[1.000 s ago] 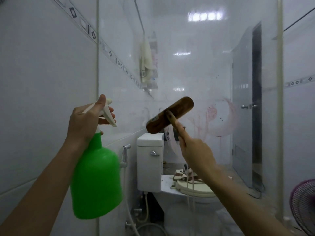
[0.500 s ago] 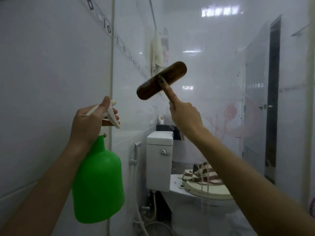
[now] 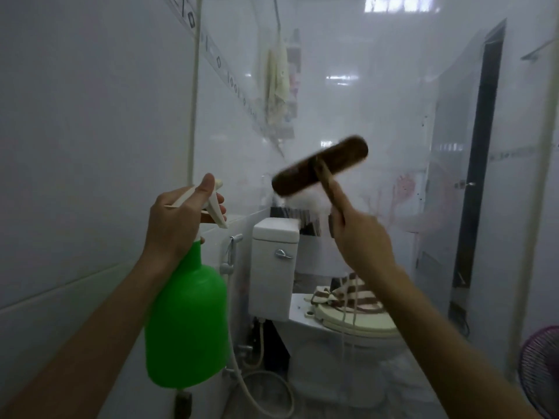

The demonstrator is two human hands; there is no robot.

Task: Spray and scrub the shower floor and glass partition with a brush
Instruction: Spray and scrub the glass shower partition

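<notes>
My left hand (image 3: pixel 178 219) grips the white trigger head of a green spray bottle (image 3: pixel 187 325), held upright at lower left, nozzle toward the glass. My right hand (image 3: pixel 357 237) holds the handle of a brown wooden brush (image 3: pixel 320 166). The brush head is tilted, blurred with motion, and lies against the glass partition (image 3: pixel 348 95) at mid height. The partition fills the view ahead, hazy with streaks and faint pink marks at the right. The shower floor is out of view.
A white tiled wall (image 3: pixel 84 140) runs along the left. Behind the glass stand a white toilet (image 3: pixel 332 325) with a striped cloth on its lid, a bidet hose (image 3: pixel 257 385), a hanging towel (image 3: pixel 276 83) and a door (image 3: pixel 475 176). A fan (image 3: pixel 541 367) shows at lower right.
The brush went up the glass, then came back down and to the right. My left hand and the spray bottle stayed in place.
</notes>
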